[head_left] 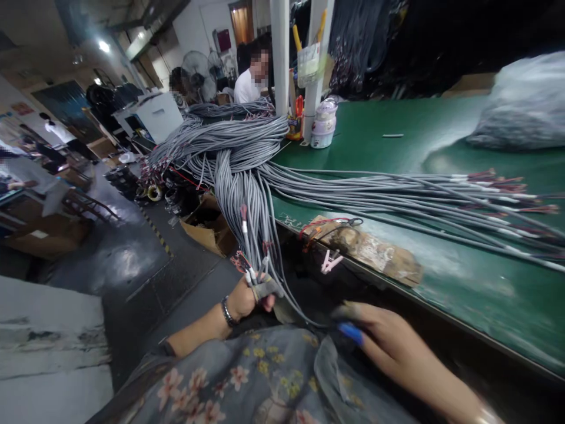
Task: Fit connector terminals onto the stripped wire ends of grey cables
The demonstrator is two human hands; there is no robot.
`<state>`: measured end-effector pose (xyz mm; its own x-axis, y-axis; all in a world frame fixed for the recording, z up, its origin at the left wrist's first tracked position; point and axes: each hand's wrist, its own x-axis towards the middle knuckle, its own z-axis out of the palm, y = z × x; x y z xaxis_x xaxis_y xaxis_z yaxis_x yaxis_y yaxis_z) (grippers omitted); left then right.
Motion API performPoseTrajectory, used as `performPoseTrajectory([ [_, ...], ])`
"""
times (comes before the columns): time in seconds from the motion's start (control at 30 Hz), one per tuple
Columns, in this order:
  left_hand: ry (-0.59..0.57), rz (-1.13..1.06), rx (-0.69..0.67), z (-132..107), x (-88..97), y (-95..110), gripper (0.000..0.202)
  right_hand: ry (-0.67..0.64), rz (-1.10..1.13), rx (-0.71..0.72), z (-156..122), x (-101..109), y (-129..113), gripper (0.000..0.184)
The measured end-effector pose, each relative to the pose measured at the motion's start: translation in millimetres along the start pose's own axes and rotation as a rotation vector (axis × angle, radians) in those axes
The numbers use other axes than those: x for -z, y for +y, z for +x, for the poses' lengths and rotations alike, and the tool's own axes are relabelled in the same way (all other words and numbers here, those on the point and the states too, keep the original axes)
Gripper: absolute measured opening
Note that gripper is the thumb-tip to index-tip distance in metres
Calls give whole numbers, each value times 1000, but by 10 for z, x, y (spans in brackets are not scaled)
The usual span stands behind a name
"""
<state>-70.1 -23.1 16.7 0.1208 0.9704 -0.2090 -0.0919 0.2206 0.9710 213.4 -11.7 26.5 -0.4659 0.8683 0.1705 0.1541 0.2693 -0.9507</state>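
A thick bundle of grey cables point(247, 194) hangs off the edge of the green table point(485, 288) and fans out across it to the right, ending in red-tipped wires point(507, 182). My left hand point(249, 297), with a wristband and a taped finger, is pinched on the hanging cable ends below the table edge. My right hand point(379, 338) is blurred, low beside the table edge, fingers curled on a thin grey cable and a small blue thing point(352, 333) that I cannot name.
A worn cardboard pad point(375, 250) with a pink clip point(330, 262) sits on the table edge. Stacked containers point(323, 123) stand by a white post point(280, 53). A grey bag point(525, 106) lies far right. Open cardboard box point(207, 227) on the floor. People sit beyond.
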Motion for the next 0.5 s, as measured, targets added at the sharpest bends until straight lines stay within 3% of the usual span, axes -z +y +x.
performPoseTrajectory([
  [0.1,-29,-2,-74,118,-263,34,45,-86,70,-20,456,-423,-46,27],
  [0.17,-26,-1,-105,200,-424,28,46,-81,132,-44,579,-575,-40,27],
  [0.27,-28,23,-114,275,-560,-12,44,15,218,-123,558,-665,-5,26],
  [0.5,8,135,-79,261,-604,-40,42,30,458,-343,433,-661,-4,24],
])
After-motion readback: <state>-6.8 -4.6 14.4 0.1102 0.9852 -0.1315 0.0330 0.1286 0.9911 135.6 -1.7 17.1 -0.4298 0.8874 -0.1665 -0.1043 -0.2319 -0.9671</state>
